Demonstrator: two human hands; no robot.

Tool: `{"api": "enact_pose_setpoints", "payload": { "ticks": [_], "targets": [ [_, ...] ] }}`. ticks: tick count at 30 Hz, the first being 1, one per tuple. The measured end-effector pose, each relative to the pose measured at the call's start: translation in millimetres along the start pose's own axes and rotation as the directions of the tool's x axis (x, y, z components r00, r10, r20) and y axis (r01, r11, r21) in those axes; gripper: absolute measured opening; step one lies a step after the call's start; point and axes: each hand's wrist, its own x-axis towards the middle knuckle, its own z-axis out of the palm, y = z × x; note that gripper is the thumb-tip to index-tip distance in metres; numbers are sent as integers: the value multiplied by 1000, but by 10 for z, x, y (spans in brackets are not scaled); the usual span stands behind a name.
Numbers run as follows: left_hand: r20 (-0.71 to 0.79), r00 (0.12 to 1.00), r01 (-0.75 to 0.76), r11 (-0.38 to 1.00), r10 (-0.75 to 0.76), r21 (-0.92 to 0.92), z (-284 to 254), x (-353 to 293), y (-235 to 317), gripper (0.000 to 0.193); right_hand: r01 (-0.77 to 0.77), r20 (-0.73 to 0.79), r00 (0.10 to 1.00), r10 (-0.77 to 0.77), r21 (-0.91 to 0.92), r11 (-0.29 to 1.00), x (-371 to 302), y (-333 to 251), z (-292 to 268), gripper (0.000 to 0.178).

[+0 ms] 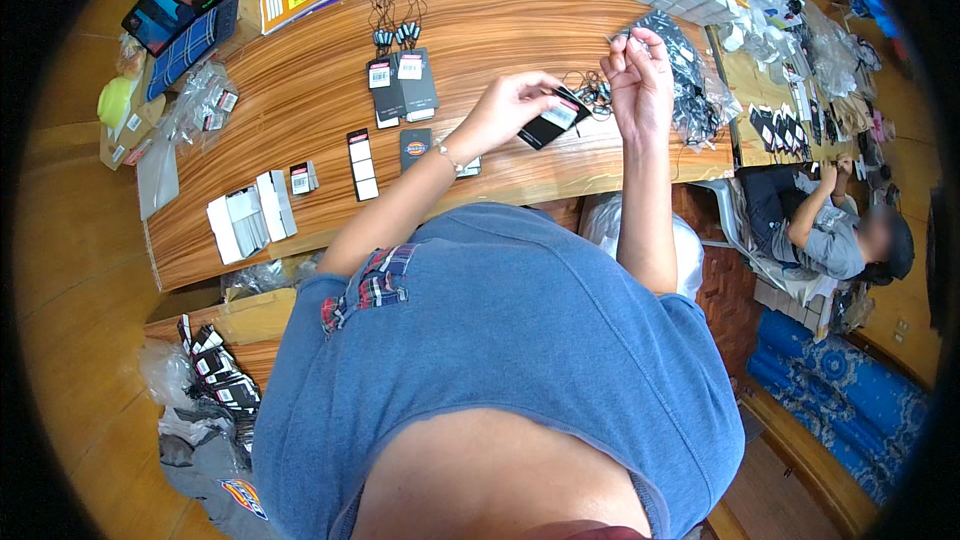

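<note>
- Past the left end of the wood-grain table, a tablet stood propped with its screen lit.
- On the table's near left part lay a row of white cards, their print too small to read.
- On its far left corner was an orange notebook, bearing a yellow note with dark handwriting.
- Toward the table's near edge lay a narrow black strip, carrying white stickers in a column under a red band.
- Mid-table, dark cards bore 2 barcode labels with red bands; 2 bunches of black cords lay just beyond them.
- Nearer the table's front edge, a dark card showed a coloured emblem.
- Above the table's right half, the left hand had its fingers clamped on a black tag with a white barcode label.
- Right of that, still over the table, the right hand was raised, apart from the left, fingertips pinched together; whether they gripped a cord I could not tell.
- At the table's right end lay a clear bag of black cords.
</note>
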Motion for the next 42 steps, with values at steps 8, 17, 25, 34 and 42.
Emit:
{"api": "enact_pose_setpoints", "payload": {
  "ticks": [8,17,25,34,42],
  "targets": [
    [-396,904,-155,986,164,54,-200,-164,327,18,33,130,990,57,-606,794,-239,245,352,13],
    [-461,870,-126,983,175,136,-219,-250,407,20,224,224,972,-78,-761,609,-308,514,494,9],
    [-431,885,-122,980,178,155,-164,-293,501,19,195,196,978,-73,-727,658,-313,518,472,11],
    [-362,905,-131,956,224,263,-161,-320,609,14,118,166,986,-13,-645,755,-302,510,451,13],
    [-343,907,-115,928,243,354,-203,-329,583,15,38,137,990,29,-460,887,-333,598,445,16]
  ]
}}
